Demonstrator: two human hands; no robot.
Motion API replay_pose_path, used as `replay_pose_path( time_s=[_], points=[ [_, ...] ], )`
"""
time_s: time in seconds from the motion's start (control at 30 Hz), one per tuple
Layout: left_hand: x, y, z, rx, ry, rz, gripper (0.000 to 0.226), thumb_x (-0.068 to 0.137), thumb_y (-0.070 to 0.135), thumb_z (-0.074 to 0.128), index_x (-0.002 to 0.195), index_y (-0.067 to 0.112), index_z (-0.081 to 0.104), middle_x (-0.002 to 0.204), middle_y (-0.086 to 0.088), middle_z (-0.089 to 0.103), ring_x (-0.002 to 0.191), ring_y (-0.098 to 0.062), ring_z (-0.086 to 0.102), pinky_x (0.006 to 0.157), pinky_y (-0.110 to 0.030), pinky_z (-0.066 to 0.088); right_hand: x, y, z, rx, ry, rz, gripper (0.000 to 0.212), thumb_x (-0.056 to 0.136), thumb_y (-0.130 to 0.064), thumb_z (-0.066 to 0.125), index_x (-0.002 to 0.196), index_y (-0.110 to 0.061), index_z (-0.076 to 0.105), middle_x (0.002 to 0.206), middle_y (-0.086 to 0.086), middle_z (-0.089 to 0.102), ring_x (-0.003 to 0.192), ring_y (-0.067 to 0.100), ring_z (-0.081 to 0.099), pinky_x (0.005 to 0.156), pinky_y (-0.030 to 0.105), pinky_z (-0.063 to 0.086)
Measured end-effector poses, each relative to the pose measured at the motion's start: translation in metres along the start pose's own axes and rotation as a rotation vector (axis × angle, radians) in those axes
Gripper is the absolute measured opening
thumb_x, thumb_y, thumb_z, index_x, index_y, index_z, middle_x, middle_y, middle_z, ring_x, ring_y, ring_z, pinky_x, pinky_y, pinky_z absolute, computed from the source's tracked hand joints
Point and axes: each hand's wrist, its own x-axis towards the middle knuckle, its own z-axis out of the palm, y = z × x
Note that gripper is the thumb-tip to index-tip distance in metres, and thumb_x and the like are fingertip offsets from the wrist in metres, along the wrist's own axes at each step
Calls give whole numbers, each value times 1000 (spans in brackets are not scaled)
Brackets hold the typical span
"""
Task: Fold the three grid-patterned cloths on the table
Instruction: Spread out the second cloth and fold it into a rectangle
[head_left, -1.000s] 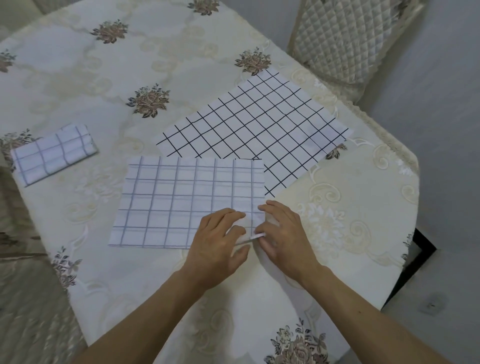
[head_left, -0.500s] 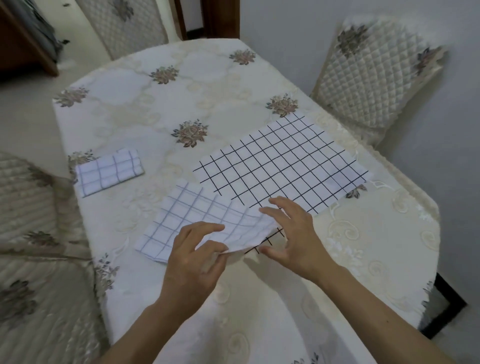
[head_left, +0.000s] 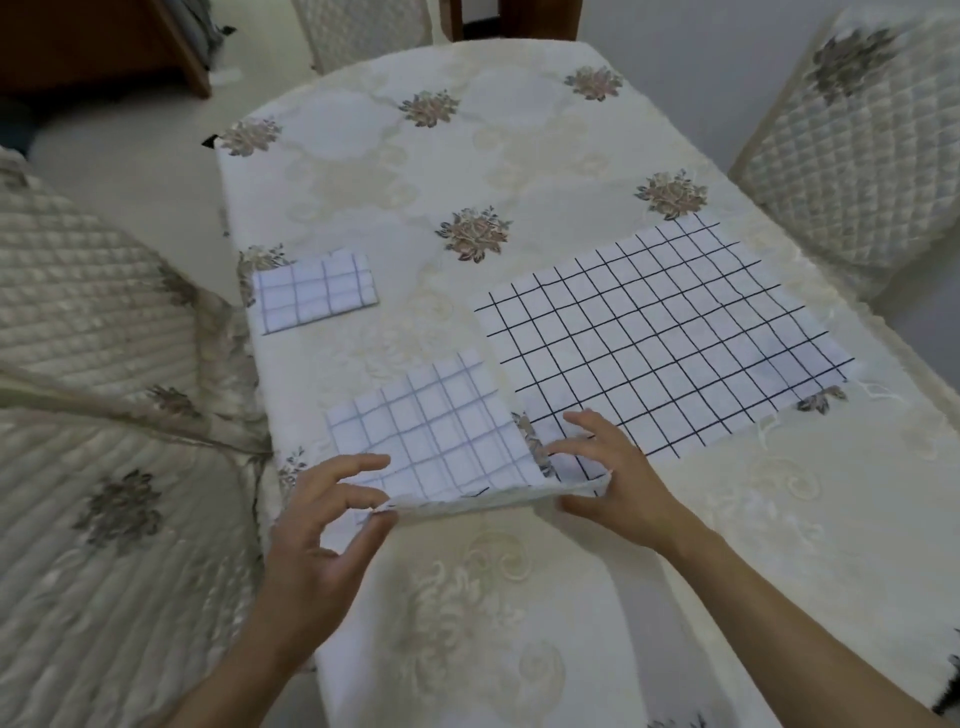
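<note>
- Left hand (head_left: 322, 525) pinches the near-left corner of the pale-lined cloth (head_left: 431, 426), thumb below and fingertip above. Right hand (head_left: 613, 478) grips the other end of that same near edge, with its fingers spread over the top. Both hands are closed on fabric.
- The pale-lined cloth sits just left of the black-lined cloth (head_left: 660, 343). Its near edge is raised off the tablecloth (head_left: 519, 597) and its far part lies flat. The raised right end hangs over the black-lined cloth's near-left corner.
- The folded cloth (head_left: 317, 291) is a small tidy rectangle well to the left of the black-lined cloth (one of three done, by my reading).
- The black-lined cloth is spread open and flat, with no hand on it.
- Handling, as a judgement: thin, light and limp, not fragile. The raised edge sags between the hands, so it wants a hold at both corners with tension kept. The layers at the edge may slide apart.
- Writing: no labels, brands or text readable.
</note>
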Motion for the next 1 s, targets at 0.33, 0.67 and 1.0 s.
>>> replay_pose_path(
  time_s=[0.33,0.67,1.0],
  points=[
    [-8,-15,-40,-384,113,-322,16,81,28,77,79,17,67,126,0,69,110,-14,62,92,-24,45,11,-36,27,148,-83,103,46,79,-20,83,122,-29,69,147,-19,48,145,-7,22,114,17,26],
    [26,-29,-54,-475,148,-460,8,95,9,63,96,12,71,90,1,77,72,-11,65,64,-20,51,24,-66,34,344,5,183,18,87,-10,74,74,1,67,119,-12,68,117,4,60,96,24,45],
    [73,-70,-41,-278,153,-654,25,91,31,72,74,14,67,53,5,50,48,-13,39,47,-22,32,49,-68,67,208,271,368,32,86,-20,75,63,-3,60,116,-13,62,108,-3,59,86,23,45]
  ],
)
